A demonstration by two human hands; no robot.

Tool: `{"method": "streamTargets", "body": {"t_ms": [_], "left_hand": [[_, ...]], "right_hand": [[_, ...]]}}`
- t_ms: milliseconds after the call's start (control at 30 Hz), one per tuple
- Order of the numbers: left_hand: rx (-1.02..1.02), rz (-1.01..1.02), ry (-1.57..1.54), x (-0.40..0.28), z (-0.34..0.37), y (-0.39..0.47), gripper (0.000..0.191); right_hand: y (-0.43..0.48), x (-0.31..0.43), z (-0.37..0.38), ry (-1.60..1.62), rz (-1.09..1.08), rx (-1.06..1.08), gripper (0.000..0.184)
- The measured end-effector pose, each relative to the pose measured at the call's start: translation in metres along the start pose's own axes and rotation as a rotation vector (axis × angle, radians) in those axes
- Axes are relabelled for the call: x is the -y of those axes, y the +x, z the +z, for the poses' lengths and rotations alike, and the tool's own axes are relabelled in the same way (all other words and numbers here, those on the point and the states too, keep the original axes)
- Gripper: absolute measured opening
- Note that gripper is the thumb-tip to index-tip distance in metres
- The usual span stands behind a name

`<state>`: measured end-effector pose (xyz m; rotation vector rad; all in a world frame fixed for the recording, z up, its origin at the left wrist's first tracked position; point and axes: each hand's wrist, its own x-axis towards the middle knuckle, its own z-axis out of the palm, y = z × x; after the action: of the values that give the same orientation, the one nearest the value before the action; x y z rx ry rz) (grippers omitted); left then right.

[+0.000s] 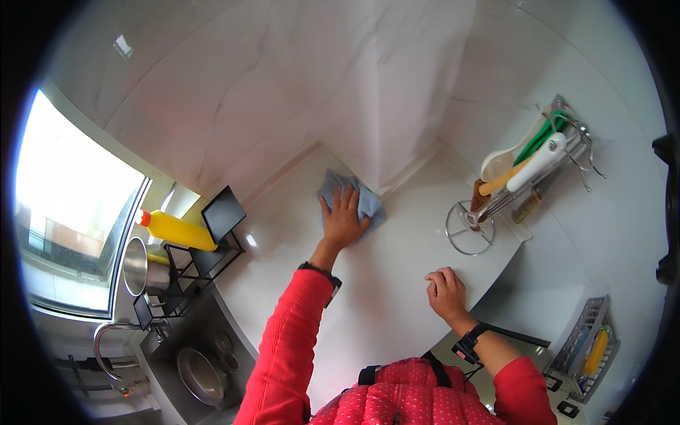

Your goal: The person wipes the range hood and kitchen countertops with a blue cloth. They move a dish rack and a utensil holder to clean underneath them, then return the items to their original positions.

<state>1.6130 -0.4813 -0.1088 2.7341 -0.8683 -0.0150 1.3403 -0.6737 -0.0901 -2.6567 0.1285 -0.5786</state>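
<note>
My left hand lies palm down with spread fingers, holding a blue cloth against the white countertop. The crumpled cloth reaches close to the inner corner where the marbled walls meet the counter. Near the counter's right front edge rests my right hand, its fingers curled and nothing visible in them. A wire utensil stand rises just beyond that hand, apart from it.
Utensils, including a white ladle, hang on the stand. At left are a black rack, a yellow bottle, a steel pot and a sink holding a pan. A grey basket hangs at lower right.
</note>
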Motion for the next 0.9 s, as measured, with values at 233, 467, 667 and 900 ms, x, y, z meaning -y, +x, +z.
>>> {"method": "streamTargets", "body": {"t_ms": [233, 467, 667, 900], "left_hand": [[0.02, 0.305, -0.067, -0.056, -0.002, -0.076, 0.081], [0.161, 0.435, -0.064, -0.08, -0.011, -0.079, 0.082], [0.131, 0.526, -0.093, -0.098, 0.003, -0.027, 0.081], [0.093, 0.491, -0.114, -0.119, 0.024, 0.036, 0.081]], "right_hand": [[-0.004, -0.003, 0.0, 0.019, -0.007, -0.032, 0.023], [-0.004, -0.005, -0.002, 0.04, -0.009, -0.035, 0.022], [-0.003, -0.006, -0.004, 0.064, 0.012, 0.004, 0.022], [-0.001, -0.008, -0.004, 0.083, 0.027, 0.036, 0.022]]}}
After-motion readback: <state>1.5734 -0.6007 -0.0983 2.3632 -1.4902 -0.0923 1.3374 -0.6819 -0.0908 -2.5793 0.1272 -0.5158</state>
